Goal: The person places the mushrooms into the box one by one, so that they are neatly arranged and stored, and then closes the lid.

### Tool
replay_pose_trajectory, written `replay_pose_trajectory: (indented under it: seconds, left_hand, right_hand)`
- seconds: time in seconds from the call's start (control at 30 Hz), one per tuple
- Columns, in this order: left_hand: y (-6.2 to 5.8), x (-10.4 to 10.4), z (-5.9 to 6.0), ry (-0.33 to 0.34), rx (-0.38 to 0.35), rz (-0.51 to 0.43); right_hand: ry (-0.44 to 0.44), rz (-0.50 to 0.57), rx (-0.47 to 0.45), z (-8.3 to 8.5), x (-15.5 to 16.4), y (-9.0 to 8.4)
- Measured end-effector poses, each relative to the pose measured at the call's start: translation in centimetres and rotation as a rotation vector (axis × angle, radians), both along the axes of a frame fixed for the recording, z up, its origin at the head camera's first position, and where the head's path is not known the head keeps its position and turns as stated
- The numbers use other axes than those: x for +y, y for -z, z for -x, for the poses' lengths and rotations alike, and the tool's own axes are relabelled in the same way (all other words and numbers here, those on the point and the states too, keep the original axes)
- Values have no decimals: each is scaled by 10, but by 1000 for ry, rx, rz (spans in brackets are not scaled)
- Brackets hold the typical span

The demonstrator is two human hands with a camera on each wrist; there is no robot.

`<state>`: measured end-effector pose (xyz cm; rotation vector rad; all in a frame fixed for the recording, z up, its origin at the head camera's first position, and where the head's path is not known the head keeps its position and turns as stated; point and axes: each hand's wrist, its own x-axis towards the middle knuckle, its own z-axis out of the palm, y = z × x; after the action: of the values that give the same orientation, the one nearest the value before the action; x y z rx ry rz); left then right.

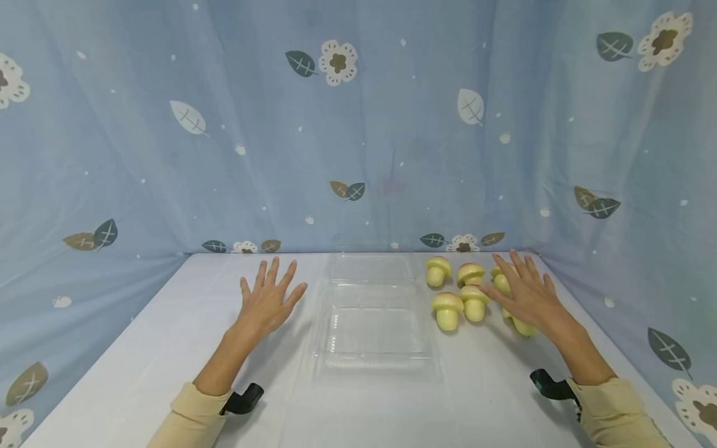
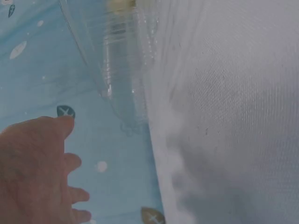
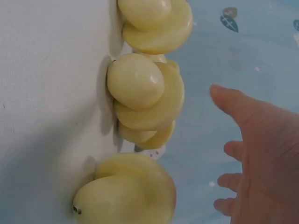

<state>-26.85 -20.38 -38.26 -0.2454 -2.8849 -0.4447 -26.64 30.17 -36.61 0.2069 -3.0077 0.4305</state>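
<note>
A clear plastic box [image 1: 374, 330] with its hinged lid [image 1: 372, 267] laid back sits in the middle of the white table. My left hand [image 1: 270, 302] hovers to the left of it, fingers spread, holding nothing. On the right lie several yellow toy mushrooms [image 1: 447, 310] with faintly reddish cap tops. My right hand [image 1: 529, 295] is spread above the rightmost ones and hides part of them. In the right wrist view, bare space separates that hand from the mushrooms [image 3: 135, 81]. The left wrist view shows the clear box [image 2: 110, 56] beyond the thumb.
The white tabletop [image 1: 358, 414] runs back to a blue curtain [image 1: 252, 124] printed with leaves and flowers, which also hangs along both sides. A black wrist mount [image 1: 243, 399] is strapped to the left forearm, and another [image 1: 551, 386] to the right.
</note>
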Motion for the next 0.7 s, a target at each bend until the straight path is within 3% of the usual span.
replay_pose_trajectory:
  seconds: [0.27, 0.43, 0.7]
  left_hand:
    - [4, 6, -4, 14, 54, -11]
    - [7, 6, -11, 47, 78, -41]
    - [12, 9, -14, 96, 48, -203]
  right_hand:
    - [-28, -30, 53, -2, 4, -6]
    - [-37, 6, 75, -7, 8, -6]
    - [-28, 36, 111, -13, 17, -2]
